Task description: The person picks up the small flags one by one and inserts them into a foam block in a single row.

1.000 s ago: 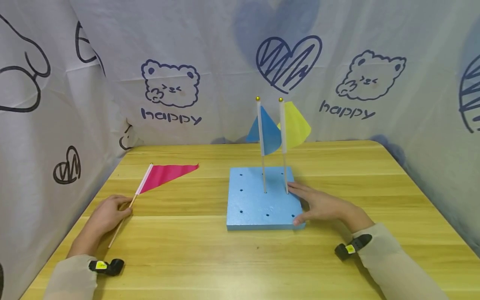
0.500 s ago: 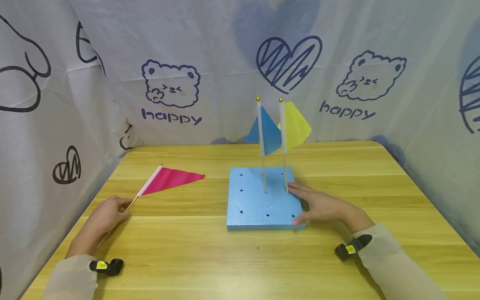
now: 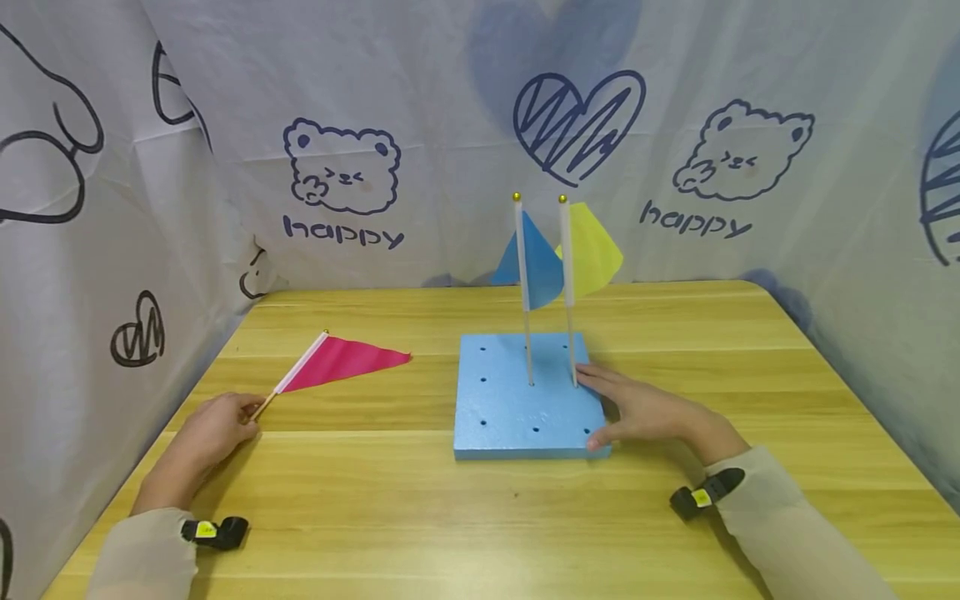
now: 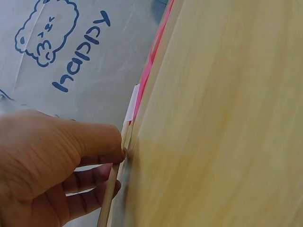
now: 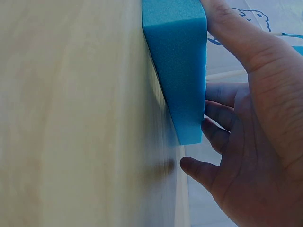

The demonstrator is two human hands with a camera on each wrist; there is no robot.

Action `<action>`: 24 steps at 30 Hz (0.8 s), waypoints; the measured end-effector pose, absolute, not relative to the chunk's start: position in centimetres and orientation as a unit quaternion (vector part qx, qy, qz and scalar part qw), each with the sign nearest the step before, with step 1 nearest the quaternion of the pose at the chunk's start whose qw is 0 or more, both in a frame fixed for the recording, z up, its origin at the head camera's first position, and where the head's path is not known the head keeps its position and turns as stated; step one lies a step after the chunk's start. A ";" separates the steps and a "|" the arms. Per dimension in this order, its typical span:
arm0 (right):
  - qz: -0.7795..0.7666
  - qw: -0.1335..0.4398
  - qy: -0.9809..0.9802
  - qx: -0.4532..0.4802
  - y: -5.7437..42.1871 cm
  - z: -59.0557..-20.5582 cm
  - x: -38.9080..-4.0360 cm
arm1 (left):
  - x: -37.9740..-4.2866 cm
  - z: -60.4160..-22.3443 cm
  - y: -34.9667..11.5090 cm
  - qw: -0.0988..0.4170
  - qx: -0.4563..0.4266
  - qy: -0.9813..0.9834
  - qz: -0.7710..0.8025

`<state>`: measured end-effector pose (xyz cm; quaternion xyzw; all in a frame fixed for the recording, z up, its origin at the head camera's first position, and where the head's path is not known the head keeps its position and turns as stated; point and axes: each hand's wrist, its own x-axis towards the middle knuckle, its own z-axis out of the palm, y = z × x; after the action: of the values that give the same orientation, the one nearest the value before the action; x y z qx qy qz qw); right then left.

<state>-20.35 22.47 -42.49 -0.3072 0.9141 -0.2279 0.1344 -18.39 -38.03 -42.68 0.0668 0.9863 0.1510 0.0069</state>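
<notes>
My left hand [image 3: 213, 433] pinches the thin wooden stick of a pink pennant flag [image 3: 337, 363] between thumb and fingers at the table's left. In the left wrist view, the stick [image 4: 109, 196] runs past the fingertips, low along the tabletop. My right hand [image 3: 652, 412] rests with spread, relaxed fingers on the right edge of a light blue foam board [image 3: 506, 408] with several small holes. Its thumb is at the front right corner, its index fingertip by the yellow flag's stick. A blue flag [image 3: 540, 262] and a yellow flag [image 3: 592, 254] stand upright in the board.
The wooden table [image 3: 360, 508] has a pale patterned cloth [image 3: 450, 150] hanging behind it and at both sides. A black band with a small camera [image 3: 217, 532] sits on the left wrist, and another [image 3: 705, 493] on the right.
The pink flag has swung clockwise in my left hand, its tip moving right and slightly nearer. The stick's lower end has gone out of sight behind the hand. My right hand stays put.
</notes>
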 end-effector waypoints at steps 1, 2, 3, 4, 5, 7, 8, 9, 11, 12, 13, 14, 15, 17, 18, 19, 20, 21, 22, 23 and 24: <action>-0.229 0.135 0.914 -0.307 22.5 -42.5 -20.3 | -18.4 -42.6 -38.0 0.008 0.066 0.986 0.152; -0.229 0.135 0.914 -0.306 22.4 -42.5 -20.3 | -18.4 -42.6 -38.0 0.009 0.066 0.986 0.150; -0.229 0.136 0.914 -0.306 22.4 -42.5 -20.3 | -18.4 -42.5 -37.9 0.009 0.066 0.987 0.149; -0.229 0.136 0.914 -0.305 22.4 -42.5 -20.4 | -18.3 -42.5 -37.9 0.010 0.067 0.987 0.147; -0.228 0.136 0.915 -0.305 22.4 -42.5 -20.4 | -18.3 -42.4 -37.9 0.010 0.068 0.987 0.146; -0.228 0.135 0.915 -0.306 22.5 -42.5 -20.4 | -18.3 -42.3 -37.8 0.009 0.068 0.987 0.144; -0.227 0.134 0.915 -0.306 22.5 -42.5 -20.4 | -18.3 -42.2 -37.8 0.009 0.068 0.987 0.144; -0.227 0.134 0.915 -0.306 22.5 -42.5 -20.4 | -18.3 -42.2 -37.7 0.009 0.068 0.987 0.145; -0.226 0.132 0.915 -0.306 22.5 -42.5 -20.4 | -18.2 -42.1 -37.6 0.006 0.070 0.987 0.144; -0.226 0.132 0.915 -0.306 22.5 -42.5 -20.4 | -18.2 -42.0 -37.5 0.005 0.071 0.987 0.143; -0.226 0.132 0.915 -0.306 22.6 -42.5 -20.4 | -18.2 -42.0 -37.5 0.004 0.073 0.987 0.142; -0.226 0.133 0.915 -0.306 22.6 -42.5 -20.3 | -18.2 -42.0 -37.5 0.003 0.074 0.987 0.140; -0.228 0.134 0.915 -0.306 22.6 -42.5 -20.3 | -18.2 -42.0 -37.4 0.002 0.076 0.987 0.138; -0.230 0.135 0.914 -0.306 22.6 -42.5 -20.3 | -18.3 -41.9 -37.4 0.002 0.078 0.988 0.135; -0.231 0.135 0.913 -0.307 22.6 -42.5 -20.3 | -18.3 -41.9 -37.3 0.003 0.076 0.988 0.135; -0.232 0.136 0.913 -0.308 22.7 -42.5 -20.3 | -18.3 -41.9 -37.3 0.004 0.076 0.988 0.135; -0.233 0.136 0.912 -0.308 22.7 -42.5 -20.3 | -18.4 -41.8 -37.2 0.004 0.076 0.988 0.135; -0.232 0.136 0.912 -0.309 22.7 -42.5 -20.3 | -18.4 -41.8 -37.2 0.004 0.075 0.988 0.135; -0.232 0.135 0.912 -0.310 22.7 -42.5 -20.3 | -18.4 -41.7 -37.1 0.003 0.075 0.988 0.135; -0.232 0.135 0.912 -0.311 22.7 -42.5 -20.3 | -18.4 -41.6 -37.0 0.001 0.077 0.988 0.137; -0.232 0.135 0.911 -0.312 22.7 -42.5 -20.3 | -18.4 -41.5 -36.9 -0.001 0.079 0.987 0.138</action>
<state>-20.26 22.71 -42.49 -0.3123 0.9112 -0.2321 0.1353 -18.43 -36.86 -41.53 0.0792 0.9872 0.1383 -0.0007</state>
